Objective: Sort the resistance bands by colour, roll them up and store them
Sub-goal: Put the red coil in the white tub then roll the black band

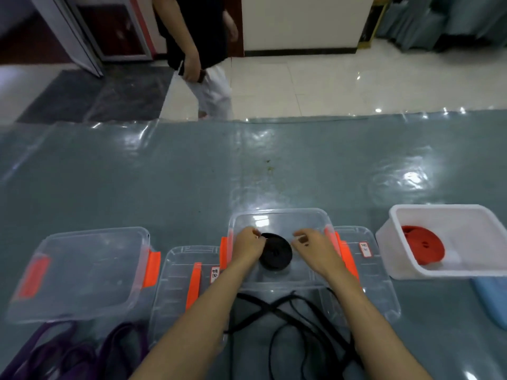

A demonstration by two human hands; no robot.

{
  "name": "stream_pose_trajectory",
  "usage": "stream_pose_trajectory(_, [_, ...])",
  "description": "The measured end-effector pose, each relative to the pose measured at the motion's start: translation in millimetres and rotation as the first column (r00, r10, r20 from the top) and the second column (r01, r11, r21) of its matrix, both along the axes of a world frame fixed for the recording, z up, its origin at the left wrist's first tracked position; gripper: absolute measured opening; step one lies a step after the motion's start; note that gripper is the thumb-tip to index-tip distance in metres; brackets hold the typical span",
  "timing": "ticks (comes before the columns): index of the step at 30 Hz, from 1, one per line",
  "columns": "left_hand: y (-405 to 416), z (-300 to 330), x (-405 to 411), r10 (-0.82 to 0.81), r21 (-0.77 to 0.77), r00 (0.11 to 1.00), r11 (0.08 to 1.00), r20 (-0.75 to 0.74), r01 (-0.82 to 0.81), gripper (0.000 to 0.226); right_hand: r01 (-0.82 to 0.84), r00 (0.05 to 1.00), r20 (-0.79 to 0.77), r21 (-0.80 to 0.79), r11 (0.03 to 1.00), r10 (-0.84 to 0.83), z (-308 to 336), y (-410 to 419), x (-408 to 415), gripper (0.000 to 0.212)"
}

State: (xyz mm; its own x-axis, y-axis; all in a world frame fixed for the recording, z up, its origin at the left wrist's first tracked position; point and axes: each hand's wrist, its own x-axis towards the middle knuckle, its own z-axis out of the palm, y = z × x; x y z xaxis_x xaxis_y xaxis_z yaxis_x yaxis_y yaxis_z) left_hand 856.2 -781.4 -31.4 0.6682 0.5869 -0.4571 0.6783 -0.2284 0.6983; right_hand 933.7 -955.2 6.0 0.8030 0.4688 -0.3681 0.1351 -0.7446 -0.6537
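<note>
Centre-bottom of the frame: both hands reach into a clear bin [279, 220] with orange latches. A rolled black band [275, 251] lies flat on the bin floor, between the two hands. Left hand [248, 246] sits at the roll's left edge, fingers curled, fingertips touching or pinching the rim at its upper left; can't tell the exact grip, blur. Right hand [312, 249] is just right of the roll, fingers bent and narrow, thumb and forefinger tips close together at the roll's upper right; can't tell if they touch the roll or pinch anything.

Below the bin, between the forearms, loose black bands [277, 319] lie tangled and crossed on the table, lower centre. Purple bands [82, 349] piled at lower left corner.

Left of frame: second clear bin [82, 272], orange latches. Between it and the centre bin, a clear lid [181, 270] lying flat with a small label. Another clear lid [367, 272] with a label sits under or beside the centre bin on its right. Right edge: white tub [411, 250] holding a rolled red band [424, 248] leaning against its left wall. Table [164, 174] covered in glossy grey-blue plastic sheet. Upper left: another person [200, 50] standing beyond the table, dark top, white trousers.
</note>
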Motion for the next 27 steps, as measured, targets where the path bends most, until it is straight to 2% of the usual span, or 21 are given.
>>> stream_pose_trajectory(3, [-13,44,-37,-0.256,0.284,0.955,0.936,0.150,0.206,0.019,-0.034,0.968,0.251,0.116,0.993,0.004,22,-27,-25,0.016])
stream_pose_trajectory(5, [-29,66,-66,-0.382,0.450,0.899,0.855,0.213,0.256,0.015,-0.046,0.949,0.315,0.187,0.981,-0.015,29,-46,-45,0.014])
stream_pose_trajectory(9, [-57,84,-133,-0.414,0.571,0.829,0.808,0.376,0.145,0.011,-0.031,0.950,0.308,0.248,0.968,-0.049,25,-91,-84,0.014])
stream_pose_trajectory(11, [-61,75,-164,-0.337,0.564,0.847,0.824,0.410,0.055,0.011,-0.013,0.946,0.318,0.235,0.972,-0.064,18,-113,-104,0.013])
stream_pose_trajectory(13, [-58,55,-191,-0.216,0.527,0.901,0.850,0.376,-0.016,0.012,-0.001,0.945,0.322,0.194,0.981,-0.062,11,-131,-123,0.011])
stream_pose_trajectory(15, [-49,28,-211,-0.135,0.510,0.963,0.860,0.232,-0.003,0.016,0.006,0.949,0.311,0.133,0.991,-0.047,6,-146,-140,0.010])
stream_pose_trajectory(18, [-32,-5,-228,-0.206,0.488,0.973,0.842,-0.103,0.230,0.042,0.011,0.964,0.264,0.077,0.997,-0.032,1,-164,-161,0.010])
stream_pose_trajectory(20, [-25,-16,-234,-0.276,0.422,0.935,0.837,-0.222,0.347,0.046,0.033,0.972,0.230,0.066,0.997,-0.048,-2,-174,-173,0.010])
stream_pose_trajectory(23, [-29,-24,-243,-0.316,0.472,0.912,0.782,-0.263,0.407,0.030,0.053,0.974,0.218,0.055,0.997,-0.064,-4,-188,-188,0.010])
stream_pose_trajectory(27, [-33,-24,-249,-0.275,0.517,0.958,0.811,-0.076,0.274,0.013,0.052,0.977,0.204,0.050,0.997,-0.061,-6,-202,-202,0.009])
